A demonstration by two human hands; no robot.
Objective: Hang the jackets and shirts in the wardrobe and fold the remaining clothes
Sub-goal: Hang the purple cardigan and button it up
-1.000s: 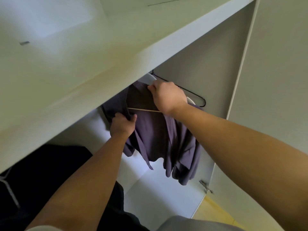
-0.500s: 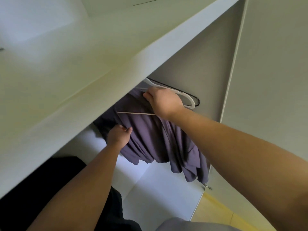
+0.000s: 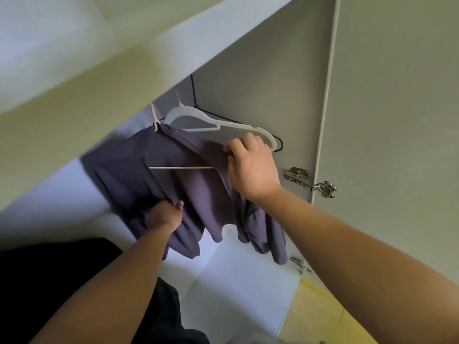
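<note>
Head view: the purple shirt (image 3: 198,194) hung inside the wardrobe (image 3: 260,70), just under its top shelf (image 3: 149,70). It sat on a pale hanger (image 3: 181,167) whose thin crossbar ran nearly level from left to right across the picture. The hanger's hook (image 3: 155,117) pointed up toward the shelf's underside; what it caught on was hidden. The shirt's shoulders lay along that bar, its long axis, and the body and sleeves dropped toward the wardrobe floor (image 3: 236,281), the hem bunched.

The left hand (image 3: 165,216) gripped a fold of the front fabric low down, fingers curled round it. The right hand (image 3: 250,167) pinched the shirt's shoulder at the bar's right end with bent fingers.

Just behind hung an empty white hanger (image 3: 218,125) and a black wire hanger (image 3: 281,145) — close together. A metal hinge (image 3: 298,176) sat on the side wall beside the open door (image 3: 397,120). Dark clothing (image 3: 62,281) filled the lower left.
</note>
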